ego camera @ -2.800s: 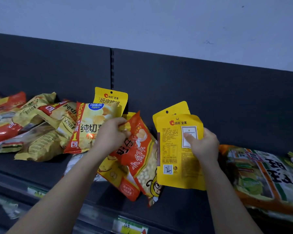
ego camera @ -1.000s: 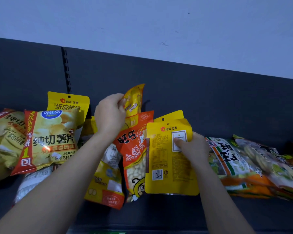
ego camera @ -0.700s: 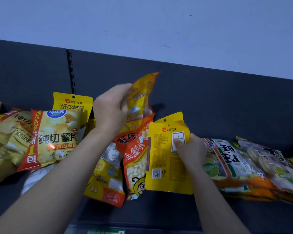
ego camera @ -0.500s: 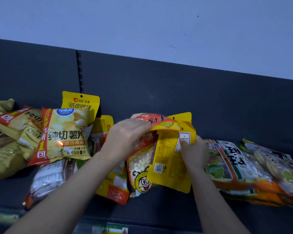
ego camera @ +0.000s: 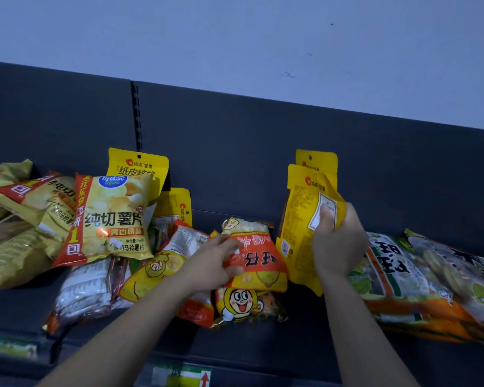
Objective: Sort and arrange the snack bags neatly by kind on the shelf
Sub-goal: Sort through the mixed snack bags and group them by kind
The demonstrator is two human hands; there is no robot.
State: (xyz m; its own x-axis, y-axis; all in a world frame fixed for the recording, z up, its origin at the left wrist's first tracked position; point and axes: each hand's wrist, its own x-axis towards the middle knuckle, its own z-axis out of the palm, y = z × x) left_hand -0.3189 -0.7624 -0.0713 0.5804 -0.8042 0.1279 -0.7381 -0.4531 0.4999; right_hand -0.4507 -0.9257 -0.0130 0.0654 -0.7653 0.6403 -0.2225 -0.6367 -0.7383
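Bags like these are light, crinkly, slippery. My left hand (ego camera: 210,268) pinches the red-and-yellow puff bag (ego camera: 253,256) lying mid-shelf (ego camera: 263,344); my right hand (ego camera: 337,244) clamps two upright yellow pouches (ego camera: 302,219) (stiffer, best gripped at the edge).

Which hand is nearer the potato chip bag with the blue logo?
Left. The left hand grips an orange snack bag just right of the potato chip bag; the right hand holds yellow pouches farther right.
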